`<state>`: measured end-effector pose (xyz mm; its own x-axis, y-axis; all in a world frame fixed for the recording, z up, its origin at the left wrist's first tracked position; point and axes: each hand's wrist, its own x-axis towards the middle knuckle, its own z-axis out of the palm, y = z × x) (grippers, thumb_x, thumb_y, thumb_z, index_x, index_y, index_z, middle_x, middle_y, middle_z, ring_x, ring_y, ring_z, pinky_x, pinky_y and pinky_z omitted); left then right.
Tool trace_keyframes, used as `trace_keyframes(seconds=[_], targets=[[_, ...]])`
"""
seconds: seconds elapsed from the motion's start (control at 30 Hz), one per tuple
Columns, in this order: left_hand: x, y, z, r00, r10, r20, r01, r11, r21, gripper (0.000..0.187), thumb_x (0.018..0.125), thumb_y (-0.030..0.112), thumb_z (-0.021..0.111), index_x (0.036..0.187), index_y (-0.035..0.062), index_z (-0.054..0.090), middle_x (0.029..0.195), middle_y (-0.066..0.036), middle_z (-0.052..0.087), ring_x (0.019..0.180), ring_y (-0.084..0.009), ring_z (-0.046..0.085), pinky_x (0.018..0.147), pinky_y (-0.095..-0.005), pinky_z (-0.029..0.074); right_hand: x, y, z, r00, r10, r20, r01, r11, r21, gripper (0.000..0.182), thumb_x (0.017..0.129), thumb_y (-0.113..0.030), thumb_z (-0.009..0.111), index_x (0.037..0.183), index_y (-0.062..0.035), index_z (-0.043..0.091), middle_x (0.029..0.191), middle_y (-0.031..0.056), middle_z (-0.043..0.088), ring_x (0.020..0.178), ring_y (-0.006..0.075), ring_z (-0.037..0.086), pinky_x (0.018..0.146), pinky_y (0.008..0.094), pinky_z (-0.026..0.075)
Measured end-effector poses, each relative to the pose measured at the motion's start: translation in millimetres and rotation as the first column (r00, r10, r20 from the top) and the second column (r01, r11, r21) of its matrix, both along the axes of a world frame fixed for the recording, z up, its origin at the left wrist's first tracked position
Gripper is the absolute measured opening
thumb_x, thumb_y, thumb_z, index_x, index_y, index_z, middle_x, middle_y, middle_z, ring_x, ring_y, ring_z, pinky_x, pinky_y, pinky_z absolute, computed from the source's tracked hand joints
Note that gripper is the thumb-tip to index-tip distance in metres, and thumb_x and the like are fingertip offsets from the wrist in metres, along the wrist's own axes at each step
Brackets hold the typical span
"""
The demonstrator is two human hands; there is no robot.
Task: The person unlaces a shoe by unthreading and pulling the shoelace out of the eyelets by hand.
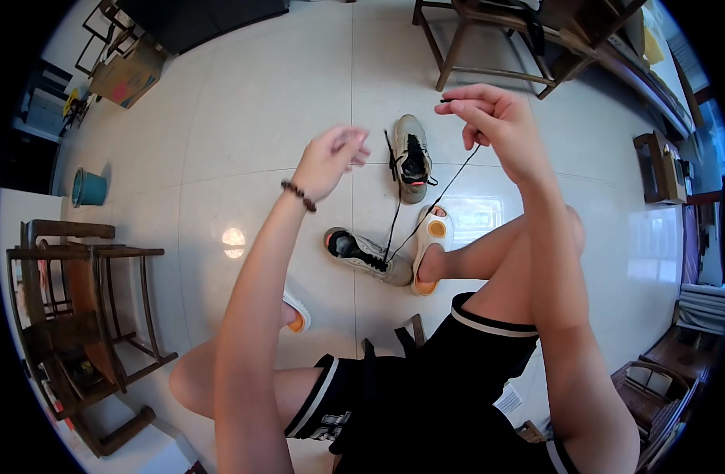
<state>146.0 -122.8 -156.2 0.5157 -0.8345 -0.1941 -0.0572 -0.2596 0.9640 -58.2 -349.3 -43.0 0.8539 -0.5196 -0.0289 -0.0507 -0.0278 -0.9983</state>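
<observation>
My right hand [493, 122] pinches a black shoelace [449, 186], whose tip shows at the fingertips. This lace runs taut down to a grey-beige sneaker [394, 272] lying on the floor in front of me. My left hand [335, 158] is raised left of the laces, slightly blurred, its fingers loosely bent and apart with nothing visible in them. A second black lace strand [392, 221] rises from the same sneaker and ends beside the left fingers, apart from them. Another sneaker [410, 158] with black laces stands farther away, between my hands.
My feet wear white-and-yellow slippers [435, 229]. A wooden chair [101, 316] stands at left, another wooden chair [497, 47] at the top right. A teal bucket [89, 188] and a cardboard box [127, 75] sit at far left on the tiled floor [259, 103].
</observation>
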Motion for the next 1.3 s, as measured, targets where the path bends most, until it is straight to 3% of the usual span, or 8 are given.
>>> trace_keyframes(seconds=[0.2,0.27,0.4,0.5,0.6,0.63,1.07,1.3], targets=[[-70,95,-162,0.940,-0.112,0.324,-0.060,0.877,0.477,0.028,0.100,0.026,0.076,0.120,0.0061,0.075,0.088,-0.014,0.079,0.084,-0.0253,0.076,0.079,-0.0401,0.060,2,8,-9,0.997,0.068,-0.034,-0.071,0.993,-0.092,0.018,0.099,-0.010,0.076,0.113,0.0018,0.077,0.100,0.0078,0.083,0.064,0.0047,0.061,0.058,0.0215,0.043],[-107,117,-218,0.977,-0.078,0.197,-0.039,0.847,0.530,0.037,0.094,0.025,0.080,0.127,0.0084,0.074,0.108,-0.019,0.078,0.086,-0.0344,0.074,0.080,-0.0432,0.060,6,13,-10,0.995,0.090,-0.040,-0.092,0.994,-0.056,0.016,0.098,-0.009,0.077,0.110,0.0019,0.078,0.099,0.0072,0.082,0.068,0.0049,0.063,0.059,0.0212,0.045],[-162,129,-238,0.871,-0.277,0.405,-0.064,0.753,0.654,0.043,0.091,0.025,0.081,0.131,0.0109,0.074,0.133,-0.018,0.069,0.111,-0.0340,0.071,0.093,-0.0466,0.056,10,35,-10,0.990,0.133,-0.041,-0.134,0.990,-0.032,0.013,0.096,-0.006,0.080,0.106,0.0022,0.079,0.096,0.0071,0.081,0.082,0.0074,0.071,0.065,0.0214,0.052],[-188,127,-260,0.538,-0.676,0.504,0.019,0.608,0.794,0.056,0.087,0.032,0.084,0.139,0.0153,0.071,0.146,-0.013,0.061,0.146,-0.0295,0.046,0.121,-0.0582,0.033,12,46,-14,0.985,0.172,-0.022,-0.173,0.985,-0.012,0.011,0.095,-0.004,0.080,0.104,0.0024,0.079,0.095,0.0067,0.080,0.087,0.0094,0.073,0.075,0.0232,0.057],[-203,123,-282,0.407,-0.734,0.544,0.012,0.599,0.800,0.057,0.086,0.032,0.084,0.139,0.0156,0.072,0.147,-0.012,0.061,0.136,-0.0308,0.053,0.125,-0.0622,0.029,10,51,-13,0.980,0.194,-0.036,-0.195,0.980,-0.024,0.012,0.094,-0.004,0.081,0.104,0.0028,0.079,0.094,0.0062,0.079,0.088,0.0094,0.073,0.079,0.0240,0.058],[-207,125,-286,0.397,-0.587,0.706,-0.049,0.754,0.655,0.025,0.102,0.018,0.058,0.116,0.0136,0.078,0.121,-0.008,0.070,0.125,-0.0287,0.059,0.128,-0.0678,0.021,10,52,-13,0.979,0.203,-0.032,-0.203,0.979,-0.012,0.012,0.094,-0.004,0.081,0.104,0.0029,0.079,0.093,0.0061,0.079,0.088,0.0095,0.073,0.080,0.0242,0.058],[-175,148,-286,0.492,-0.719,0.491,0.191,0.639,0.745,0.026,0.102,0.016,0.055,0.119,0.0160,0.075,0.113,-0.008,0.070,0.117,-0.0270,0.066,0.116,-0.0596,0.036,15,64,-44,0.908,0.412,-0.082,-0.394,0.903,0.173,0.014,0.097,-0.006,0.078,0.108,0.0038,0.078,0.096,0.0082,0.081,0.064,0.0070,0.062,0.056,0.0254,0.051],[-158,195,-301,0.217,-0.827,0.518,0.099,0.547,0.831,0.021,0.100,0.019,0.058,0.104,0.0182,0.078,0.102,-0.002,0.076,0.111,-0.0223,0.070,0.126,-0.0604,0.027,20,71,-48,0.898,0.440,-0.027,-0.431,0.889,0.156,0.013,0.098,-0.005,0.078,0.108,0.0029,0.078,0.096,0.0070,0.081,0.062,0.0074,0.061,0.056,0.0248,0.050]])
